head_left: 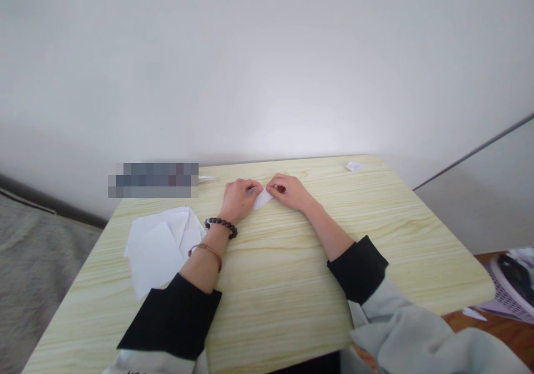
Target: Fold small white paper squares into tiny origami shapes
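Note:
A small piece of white paper [262, 199] is held between my two hands above the middle of the table, toward its far side. My left hand [241, 198] pinches its upper left edge, thumb against fingers. From the other side my right hand [287, 190] pinches the paper close to the left fingertips. The paper looks folded, narrowing toward the top, but its exact shape is partly hidden by the fingers. Several loose white sheets [154, 254] lie in an overlapping pile left of my left forearm.
The wood-patterned table [283, 285] meets a white wall [267, 73] at its back. A small folded paper [354, 166] lies at the far right. A blurred-out object [156, 180] is at the far left. On the floor at right stands a pink basket [507, 288].

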Tool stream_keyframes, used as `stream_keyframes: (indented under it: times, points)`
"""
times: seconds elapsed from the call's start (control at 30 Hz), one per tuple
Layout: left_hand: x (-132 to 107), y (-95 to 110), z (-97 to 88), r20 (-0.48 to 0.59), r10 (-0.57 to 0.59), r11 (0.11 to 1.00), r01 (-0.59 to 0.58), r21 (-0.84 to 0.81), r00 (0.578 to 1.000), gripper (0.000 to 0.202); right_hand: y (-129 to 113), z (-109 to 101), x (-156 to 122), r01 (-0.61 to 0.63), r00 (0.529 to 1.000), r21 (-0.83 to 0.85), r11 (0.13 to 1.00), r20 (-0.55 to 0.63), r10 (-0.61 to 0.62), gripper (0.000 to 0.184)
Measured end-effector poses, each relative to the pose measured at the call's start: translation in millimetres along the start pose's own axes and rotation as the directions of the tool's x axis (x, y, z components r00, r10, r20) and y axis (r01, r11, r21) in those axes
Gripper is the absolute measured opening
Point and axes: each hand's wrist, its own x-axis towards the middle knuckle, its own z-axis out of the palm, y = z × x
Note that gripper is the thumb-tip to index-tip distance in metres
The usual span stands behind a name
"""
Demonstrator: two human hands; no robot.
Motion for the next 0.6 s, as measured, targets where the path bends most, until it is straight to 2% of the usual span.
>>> stream_keyframes:
  times: [0.13,0.37,0.6]
  points:
    - [0.2,-0.8,0.9,0.019,0.019,0.999,-0.018,-0.04,1.0,0.032,-1.4,0.8,-0.1,0.011,1.0,0.004,1.0,0.0,-0.011,0.017]
    - [-1.1,-0.4,0.5,-0.01,0.01,0.993,-0.011,-0.116,1.0,0.029,-2.1,0.9,0.7,0.021,0.999,0.091,0.996,-0.045,-0.017,0.015]
    - [-1.3,-1.1,-3.5,0.04,0.011,0.984,-0.004,-0.179,0.999,0.032,1.6,-0.6,1.2,-0.011,0.996,0.173,0.985,-0.081,0.025,0.019]
